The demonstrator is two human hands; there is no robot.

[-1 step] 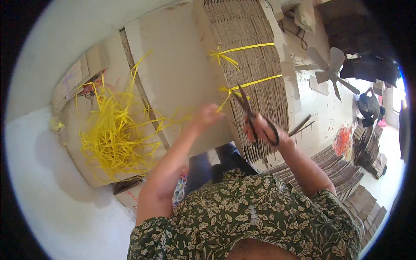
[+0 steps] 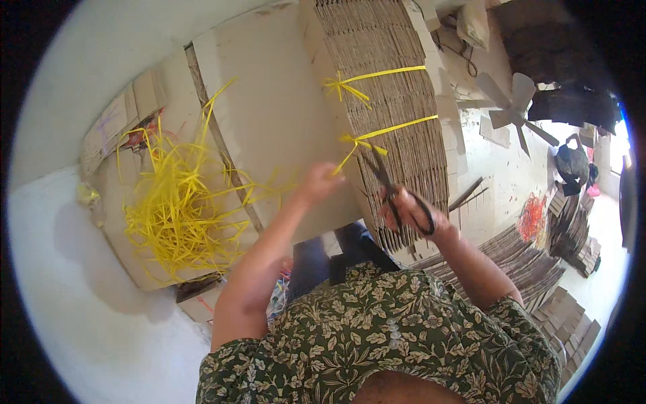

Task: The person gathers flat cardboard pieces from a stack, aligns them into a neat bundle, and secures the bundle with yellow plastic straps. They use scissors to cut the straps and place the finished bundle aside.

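Observation:
A tall bundle of folded brown cardboard sheets (image 2: 400,151) lies at centre right, bound by two yellow plastic straps with knots on its left edge. My left hand (image 2: 320,183) is closed on the loose tail of the nearer yellow strap (image 2: 344,163), which runs taut up to its knot. In my right hand (image 2: 417,214) is a pair of dark scissors (image 2: 385,178), with fingers in the handle loops. The scissor blades point up and left toward that knot, just below the strap's short end. Their tips are close to the strap; contact I cannot tell.
A heap of loose yellow strapping (image 2: 178,215) lies on the cardboard-covered surface (image 2: 269,101) at left. At right stand a fan (image 2: 515,111) and stacked cardboard (image 2: 508,266). Farther right are red strands (image 2: 533,219) and a bent-over person (image 2: 572,165).
My right hand and the scissors have shifted slightly down, away from the strap. My left hand has moved a little to the left with the strap tail.

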